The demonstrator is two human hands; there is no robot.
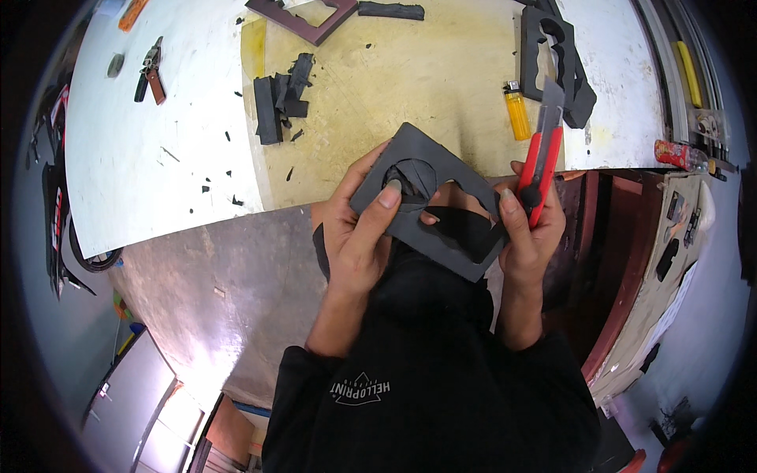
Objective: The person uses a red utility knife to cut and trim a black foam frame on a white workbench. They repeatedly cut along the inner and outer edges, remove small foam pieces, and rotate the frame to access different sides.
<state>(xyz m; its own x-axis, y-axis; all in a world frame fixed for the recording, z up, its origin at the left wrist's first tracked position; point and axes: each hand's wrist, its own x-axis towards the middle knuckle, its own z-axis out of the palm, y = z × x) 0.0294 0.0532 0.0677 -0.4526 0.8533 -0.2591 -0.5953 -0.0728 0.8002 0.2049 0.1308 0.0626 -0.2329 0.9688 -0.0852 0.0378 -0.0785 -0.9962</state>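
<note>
Both hands hold a dark grey foam block [443, 162] tilted in front of my chest, just off the table's near edge. My left hand [356, 232] grips its left end, with the thumb pressed on a round cut section [416, 175] where loose foam shows. A larger wavy-edged opening goes through the block's right part. My right hand [530, 232] pinches the right end with its thumb and also holds a red utility knife [530, 169]. The knife's blade is out and points away from me, clear of the foam.
Foam scraps [277, 106] and crumbs lie on the yellowish cutting mat [378, 87]. Behind the knife are a yellow lighter [516, 114] and black cut foam frames [564, 67]. A maroon foam frame [315, 24] lies at the far side, keys [152, 75] at the left.
</note>
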